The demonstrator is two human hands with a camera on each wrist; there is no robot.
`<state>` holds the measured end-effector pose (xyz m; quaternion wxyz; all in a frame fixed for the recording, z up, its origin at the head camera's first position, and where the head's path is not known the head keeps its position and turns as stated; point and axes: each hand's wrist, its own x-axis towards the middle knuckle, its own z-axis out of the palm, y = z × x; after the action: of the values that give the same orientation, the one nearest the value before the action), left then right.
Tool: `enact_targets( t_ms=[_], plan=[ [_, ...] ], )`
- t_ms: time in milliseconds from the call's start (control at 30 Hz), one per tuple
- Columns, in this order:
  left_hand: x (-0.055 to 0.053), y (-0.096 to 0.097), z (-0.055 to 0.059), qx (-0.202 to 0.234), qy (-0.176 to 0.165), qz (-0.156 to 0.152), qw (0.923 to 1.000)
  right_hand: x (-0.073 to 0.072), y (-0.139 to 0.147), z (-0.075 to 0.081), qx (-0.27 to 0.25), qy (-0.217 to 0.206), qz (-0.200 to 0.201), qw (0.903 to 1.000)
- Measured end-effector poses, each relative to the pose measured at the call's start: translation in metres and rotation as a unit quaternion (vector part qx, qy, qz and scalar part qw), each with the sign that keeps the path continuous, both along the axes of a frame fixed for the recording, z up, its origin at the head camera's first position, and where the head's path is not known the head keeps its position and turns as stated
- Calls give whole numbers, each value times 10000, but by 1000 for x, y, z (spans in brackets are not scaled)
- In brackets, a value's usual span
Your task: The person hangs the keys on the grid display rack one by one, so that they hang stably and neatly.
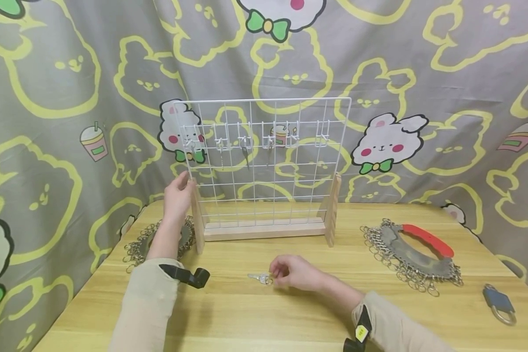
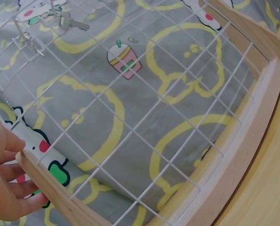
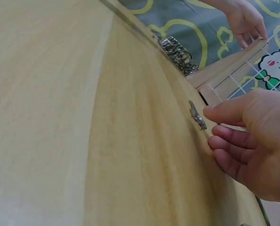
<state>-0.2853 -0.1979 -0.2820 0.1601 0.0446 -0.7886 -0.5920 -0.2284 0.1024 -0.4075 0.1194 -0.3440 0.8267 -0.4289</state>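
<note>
My left hand [image 1: 178, 194] holds the top of the left wooden post [image 2: 52, 188] of a white wire grid rack [image 1: 264, 183], thumb on one side and fingers on the other. Several hooks [image 1: 270, 142] hang on the grid, some with keys [image 2: 73, 22]. A silver key [image 1: 258, 278] with a small ring lies on the table in front of the rack. Beside its ring end is my right hand [image 1: 297, 273], fingers loosely bent. In the right wrist view a gap shows between its thumb and index finger; whether a fingertip touches the ring I cannot tell.
Left of the rack, partly behind my left forearm, lies a plate with many metal rings [image 1: 137, 244]. On the right is a similar ringed plate [image 1: 405, 252] with a red handle [image 1: 428, 239]. A blue padlock [image 1: 498, 299] lies near the right edge. A patterned curtain [image 1: 264, 58] hangs behind.
</note>
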Motion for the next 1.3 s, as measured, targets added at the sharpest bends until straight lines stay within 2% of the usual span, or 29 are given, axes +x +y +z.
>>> enact_targets(
  t_ms=[167,433,800,933,1100,1300],
  plan=[
    [-2,0,0,-2,-75,93,9999,1,-2,-4,111,76,-23,9999],
    [-2,-1,0,-7,-17,45,10000,3,-4,-10,367,585,-83,9976],
    [-3,-1,-1,-20,-35,38,10000,5,-6,-6,868,1179,-13,9892],
    [-3,-2,-1,-28,-15,39,10000,3,-6,-4,812,1275,-55,9885],
    [-3,-2,-2,-111,-13,36,9999,1,-2,3,587,1157,-256,9912],
    [-4,-2,-3,-134,2,6,9999,-5,7,13,412,1342,-419,9892]
  ],
)
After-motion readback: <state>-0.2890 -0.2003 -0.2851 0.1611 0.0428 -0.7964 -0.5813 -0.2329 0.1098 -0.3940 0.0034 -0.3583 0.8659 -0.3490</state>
